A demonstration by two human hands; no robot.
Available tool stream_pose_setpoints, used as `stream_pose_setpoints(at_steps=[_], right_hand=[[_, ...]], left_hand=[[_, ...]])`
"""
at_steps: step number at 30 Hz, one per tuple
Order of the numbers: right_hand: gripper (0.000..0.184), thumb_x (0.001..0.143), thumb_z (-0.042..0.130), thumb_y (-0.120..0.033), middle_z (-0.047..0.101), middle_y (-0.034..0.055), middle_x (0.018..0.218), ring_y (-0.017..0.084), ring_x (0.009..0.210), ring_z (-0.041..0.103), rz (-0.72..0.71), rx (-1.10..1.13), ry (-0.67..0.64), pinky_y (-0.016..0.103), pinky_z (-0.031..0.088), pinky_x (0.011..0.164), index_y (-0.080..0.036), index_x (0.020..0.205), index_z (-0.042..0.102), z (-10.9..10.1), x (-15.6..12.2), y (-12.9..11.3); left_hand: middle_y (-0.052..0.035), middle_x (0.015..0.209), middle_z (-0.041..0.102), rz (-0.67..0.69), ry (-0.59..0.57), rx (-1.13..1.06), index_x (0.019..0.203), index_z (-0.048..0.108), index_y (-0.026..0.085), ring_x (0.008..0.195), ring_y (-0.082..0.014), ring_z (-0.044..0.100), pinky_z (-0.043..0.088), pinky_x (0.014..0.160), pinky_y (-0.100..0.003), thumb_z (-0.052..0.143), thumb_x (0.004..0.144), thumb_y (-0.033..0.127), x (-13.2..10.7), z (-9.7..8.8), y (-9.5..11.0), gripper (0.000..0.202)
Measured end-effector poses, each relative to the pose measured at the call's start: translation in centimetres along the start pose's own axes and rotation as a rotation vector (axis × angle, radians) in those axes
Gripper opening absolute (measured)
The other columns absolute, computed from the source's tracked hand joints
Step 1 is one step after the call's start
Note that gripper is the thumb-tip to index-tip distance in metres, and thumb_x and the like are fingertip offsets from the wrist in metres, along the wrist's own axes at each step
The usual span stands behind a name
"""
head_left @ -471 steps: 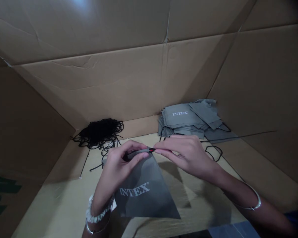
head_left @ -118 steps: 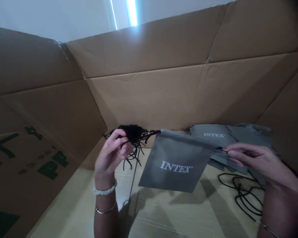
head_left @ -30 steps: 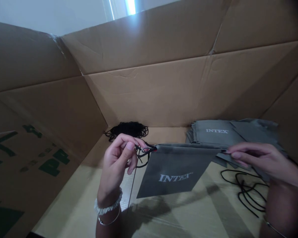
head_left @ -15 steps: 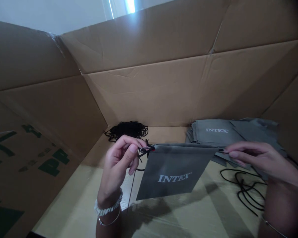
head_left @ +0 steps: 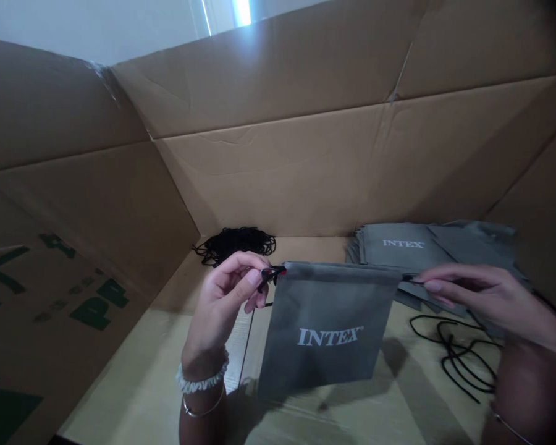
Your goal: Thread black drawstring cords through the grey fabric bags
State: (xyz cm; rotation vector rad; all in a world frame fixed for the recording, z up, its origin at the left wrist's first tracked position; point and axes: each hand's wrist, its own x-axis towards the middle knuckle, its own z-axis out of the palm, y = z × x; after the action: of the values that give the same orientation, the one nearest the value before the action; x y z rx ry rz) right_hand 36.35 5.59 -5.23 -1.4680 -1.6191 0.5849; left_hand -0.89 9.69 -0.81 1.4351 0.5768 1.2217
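Observation:
A grey drawstring bag (head_left: 331, 315) marked INTEX hangs between my two hands, its top edge stretched nearly level. At its upper left corner, my left hand (head_left: 234, 290) pinches the black drawstring cord (head_left: 274, 272), where a small red spot shows. My right hand (head_left: 472, 290) is closed at the opposite corner, the fingertips pinching a thin end there with a bit of black cord beside it. Exactly what lies between the right fingertips is partly hidden.
A heap of black cords (head_left: 238, 244) lies at the back left. Flat grey INTEX bags (head_left: 398, 241) are stacked at the back right, near a loose coil of black cord (head_left: 458, 355). Tall cardboard walls (head_left: 278, 167) enclose the wooden tabletop (head_left: 134, 377) at the back and sides.
The bag has swung down to hang more upright, its lower edge dropping. My left hand now pinches the cord closer to the bag's corner; my right hand stays almost in place.

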Motion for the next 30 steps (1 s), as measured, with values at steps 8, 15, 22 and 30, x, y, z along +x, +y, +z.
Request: stream_pose_setpoints(at_steps=[8, 15, 22, 30], right_hand=[[0.024, 0.072, 0.072, -0.049, 0.073, 0.0039, 0.074, 0.015, 0.052, 0.06, -0.021, -0.042, 0.036, 0.021, 0.049, 0.044, -0.026, 0.075, 0.077, -0.2, -0.6, 0.4], [0.026, 0.073, 0.07, -0.05, 0.075, 0.0053, 0.077, 0.018, 0.056, 0.066, -0.05, -0.087, 0.053, 0.021, 0.053, 0.046, -0.026, 0.075, 0.079, -0.2, -0.5, -0.2], [0.023, 0.074, 0.069, -0.046, 0.076, 0.0041, 0.076, 0.019, 0.059, 0.07, -0.138, -0.134, 0.072, 0.019, 0.054, 0.048, -0.026, 0.073, 0.079, -0.2, -0.5, -0.9], [0.02, 0.075, 0.069, -0.045, 0.076, 0.003, 0.077, 0.018, 0.06, 0.07, -0.146, -0.13, 0.06, 0.018, 0.055, 0.048, -0.028, 0.076, 0.079, -0.5, -0.8, -0.3]], left_hand=[[-0.004, 0.087, 0.064, 0.143, -0.028, 0.154, 0.114, 0.068, 0.028, 0.07, -0.0092, 0.059, 0.046, 0.055, -0.017, 0.058, 0.093, 0.016, 0.4, -0.3, -0.3, 0.026], [-0.0038, 0.092, 0.06, 0.204, -0.044, 0.34, 0.091, 0.069, 0.022, 0.089, -0.0134, 0.057, 0.047, 0.075, -0.023, 0.057, 0.093, 0.018, 0.0, -0.7, 0.4, 0.014], [-0.002, 0.09, 0.063, 0.131, 0.1, 0.389, 0.082, 0.065, 0.019, 0.083, -0.0123, 0.061, 0.049, 0.074, -0.023, 0.069, 0.086, 0.024, 0.2, -0.2, 0.1, 0.007], [0.0018, 0.087, 0.073, 0.124, 0.022, 0.475, 0.107, 0.068, 0.029, 0.079, -0.0101, 0.069, 0.053, 0.073, -0.02, 0.064, 0.09, 0.019, 0.2, -1.6, 0.4, 0.02]])
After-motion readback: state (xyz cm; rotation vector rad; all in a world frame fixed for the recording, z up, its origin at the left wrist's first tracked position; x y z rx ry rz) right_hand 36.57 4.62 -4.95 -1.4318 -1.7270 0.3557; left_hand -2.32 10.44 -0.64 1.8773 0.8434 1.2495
